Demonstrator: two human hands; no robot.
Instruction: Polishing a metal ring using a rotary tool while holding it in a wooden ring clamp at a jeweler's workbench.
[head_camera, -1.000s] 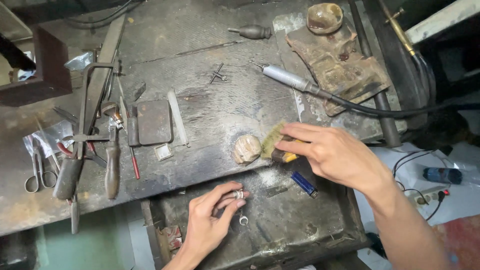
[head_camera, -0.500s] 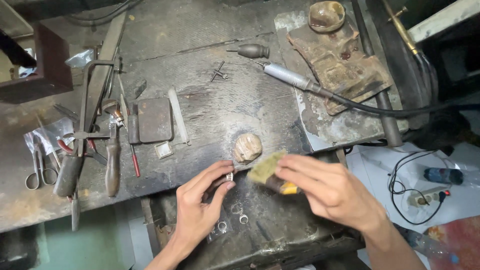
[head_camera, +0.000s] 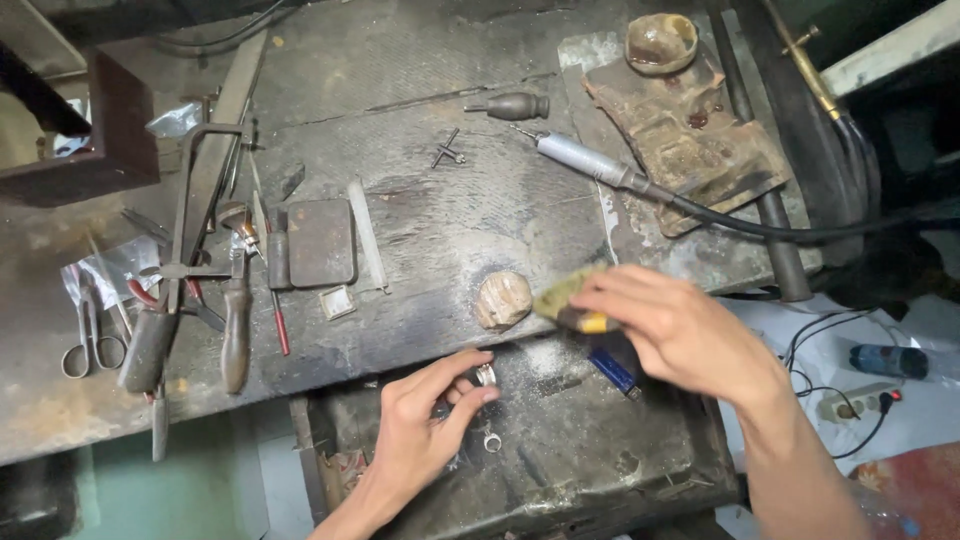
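My left hand pinches a small silver ring between thumb and fingertips, over the open drawer under the bench. My right hand holds a worn yellow-green pad with a yellow core just right of the ring, beside a rounded tan lump at the bench edge. Another small ring lies in the drawer below my left fingers. A blue lighter lies in the drawer under my right hand.
On the bench lie a rotary handpiece with black cable, a saw frame, scissors, hand tools, a dark metal block and a charred block with a bowl. A power strip sits at right.
My right hand lifted the pad off the bench edge, brought it toward the ring and now holds it slightly higher. My left hand rose with the ring, then settled back over the drawer.
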